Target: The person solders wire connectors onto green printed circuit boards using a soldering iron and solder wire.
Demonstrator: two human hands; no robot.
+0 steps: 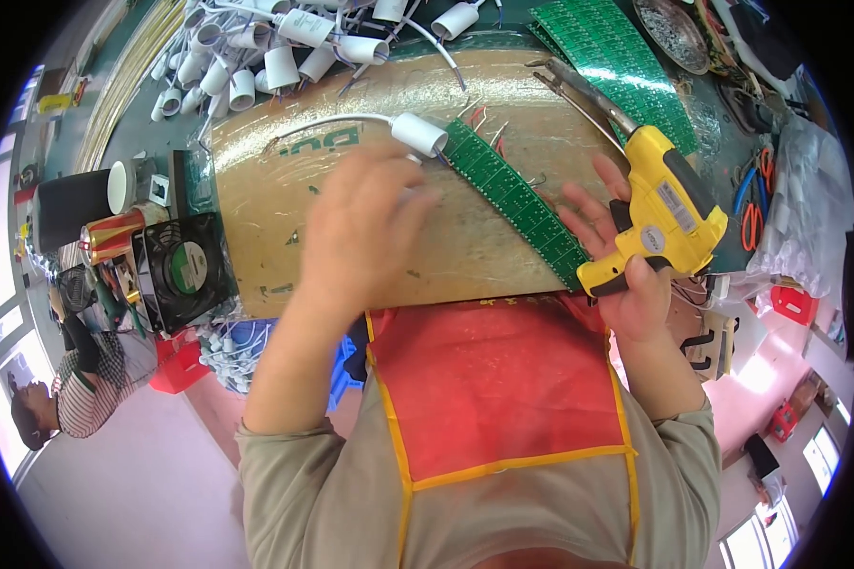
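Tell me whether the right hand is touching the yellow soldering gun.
Touching: the head view shows the right hand wrapped around the yellow soldering gun's grip.

Light: bright, even; washed out at lower left and right edges.
Glare: on taped board (pixel 427 190).
Blur: left hand (pixel 361 223) smeared.
Edges: fisheye bending, black corners.

Yellow soldering gun (pixel 662 216), green circuit strip (pixel 519 201)

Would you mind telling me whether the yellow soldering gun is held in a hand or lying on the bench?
Held: the right hand grips the yellow soldering gun by its handle, lifted above the green circuit board strip.
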